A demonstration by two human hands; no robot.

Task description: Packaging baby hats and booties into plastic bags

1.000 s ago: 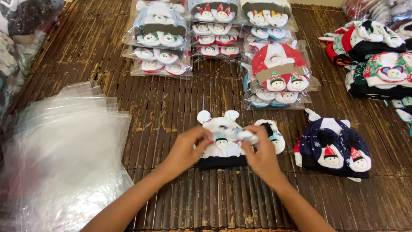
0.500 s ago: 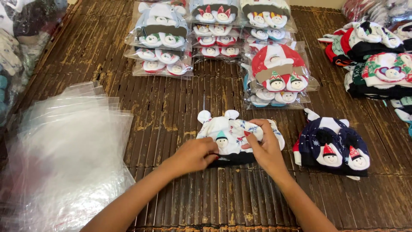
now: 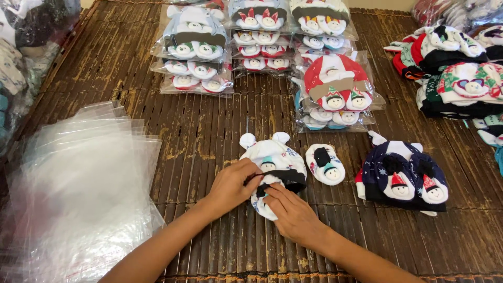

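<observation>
Vs 0.5 s ago both hands have slid to the near edge of the white baby hat (image 3: pixel 272 160) w/ ears & dark band, left hand (image 3: pixel 233 184) pinching the band, right hand (image 3: pixel 293 212) flat, fingers pressing the mitten (image 3: pixel 264 205) under it, spare mitten (image 3: pixel 325 163) just right of hands.

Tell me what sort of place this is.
Probably a small packing spot for baby hat sets: bagged sets in rows on a bamboo mat, empty clear bags, and both hands on a white hat.
</observation>
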